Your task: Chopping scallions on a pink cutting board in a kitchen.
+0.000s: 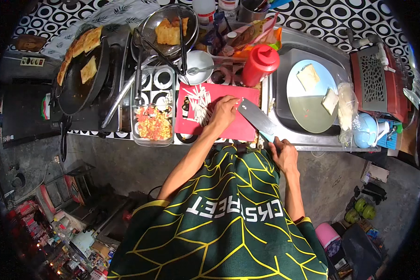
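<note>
My right hand [285, 154] grips the light blue handle of a knife with a broad metal blade [257, 117], its tip pointing up and left over the red cutting board [231, 131]. White bits cling near the blade's tip. My left hand [224, 110] is over the board with fingertips close to that tip; whether they hold a small piece cannot be told. Thin white strips [198, 101] lie in a loose pile on the board, left of my left hand. A clear container [153, 139] with chopped red and yellow food stands left of the board.
A black pan [99, 87] with browned folded pieces sits on the stove at left. Behind the board are a strainer [192, 15], a white bowl [200, 75] and a red squeeze bottle [259, 66]. A plate [309, 120] with two filled squares rests over the sink at right.
</note>
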A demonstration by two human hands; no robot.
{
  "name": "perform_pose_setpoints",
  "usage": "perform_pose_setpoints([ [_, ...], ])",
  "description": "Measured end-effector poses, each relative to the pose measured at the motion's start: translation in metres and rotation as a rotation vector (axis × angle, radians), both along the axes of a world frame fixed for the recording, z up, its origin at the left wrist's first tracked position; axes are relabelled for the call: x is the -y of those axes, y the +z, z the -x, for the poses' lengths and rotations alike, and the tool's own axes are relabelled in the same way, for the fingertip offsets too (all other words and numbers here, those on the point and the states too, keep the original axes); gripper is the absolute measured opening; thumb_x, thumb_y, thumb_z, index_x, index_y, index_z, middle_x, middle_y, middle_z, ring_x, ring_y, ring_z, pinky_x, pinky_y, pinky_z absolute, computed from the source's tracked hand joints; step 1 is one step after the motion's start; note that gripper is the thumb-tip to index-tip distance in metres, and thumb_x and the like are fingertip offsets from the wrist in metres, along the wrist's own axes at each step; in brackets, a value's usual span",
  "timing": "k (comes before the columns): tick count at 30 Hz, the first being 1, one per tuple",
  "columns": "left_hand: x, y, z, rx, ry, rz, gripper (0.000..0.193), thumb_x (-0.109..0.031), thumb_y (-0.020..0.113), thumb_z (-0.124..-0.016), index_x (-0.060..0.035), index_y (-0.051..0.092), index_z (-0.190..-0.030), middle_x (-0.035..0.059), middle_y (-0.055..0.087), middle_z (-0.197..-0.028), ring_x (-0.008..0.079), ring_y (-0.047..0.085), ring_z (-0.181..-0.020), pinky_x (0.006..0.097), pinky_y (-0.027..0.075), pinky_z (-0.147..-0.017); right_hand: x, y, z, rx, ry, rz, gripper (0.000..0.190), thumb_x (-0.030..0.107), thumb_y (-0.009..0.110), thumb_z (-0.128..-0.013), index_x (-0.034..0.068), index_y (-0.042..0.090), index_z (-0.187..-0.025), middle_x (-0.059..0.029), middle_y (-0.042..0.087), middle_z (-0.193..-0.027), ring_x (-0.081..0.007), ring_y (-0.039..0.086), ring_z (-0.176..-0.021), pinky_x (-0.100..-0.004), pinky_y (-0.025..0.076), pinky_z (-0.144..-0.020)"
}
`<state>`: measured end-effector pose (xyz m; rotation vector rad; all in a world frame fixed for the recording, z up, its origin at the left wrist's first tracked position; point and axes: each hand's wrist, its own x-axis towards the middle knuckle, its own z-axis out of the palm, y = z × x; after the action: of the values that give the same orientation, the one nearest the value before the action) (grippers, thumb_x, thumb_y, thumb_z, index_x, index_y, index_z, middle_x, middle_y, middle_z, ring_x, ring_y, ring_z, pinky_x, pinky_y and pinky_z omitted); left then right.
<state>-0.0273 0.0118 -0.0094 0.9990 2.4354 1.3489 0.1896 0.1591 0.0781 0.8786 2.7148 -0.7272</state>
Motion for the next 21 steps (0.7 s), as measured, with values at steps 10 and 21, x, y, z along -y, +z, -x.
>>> perform_pose_setpoints([
  [10,-0.008,0.014,0.003,0.175,0.007,-0.092,0.025,0.005,0.058,-0.079,-0.0006,0.067,-0.102,0.0162,0.067,-0.097,0.0274,0.067,-0.082,0.0345,0.053,-0.073,-0.004,0.001,-0.001,-0.014,0.001,0.02,0.026,0.033,0.061,-0.088,0.009,0.064,-0.098,-0.0188,0.06,-0.079,-0.0401,0.061,-0.071,-0.0474,0.047,-0.061],
  [21,-0.003,0.006,0.0,0.011,-0.044,0.066,0.019,-0.001,0.064,-0.078,-0.0019,0.07,-0.096,0.0135,0.064,-0.084,0.0308,0.064,-0.08,0.0368,0.052,-0.075,-0.007,-0.004,-0.001,-0.005,-0.001,0.034,0.029,0.034,0.062,-0.088,0.01,0.066,-0.103,-0.0184,0.061,-0.079,-0.0381,0.062,-0.071,-0.0464,0.048,-0.062],
])
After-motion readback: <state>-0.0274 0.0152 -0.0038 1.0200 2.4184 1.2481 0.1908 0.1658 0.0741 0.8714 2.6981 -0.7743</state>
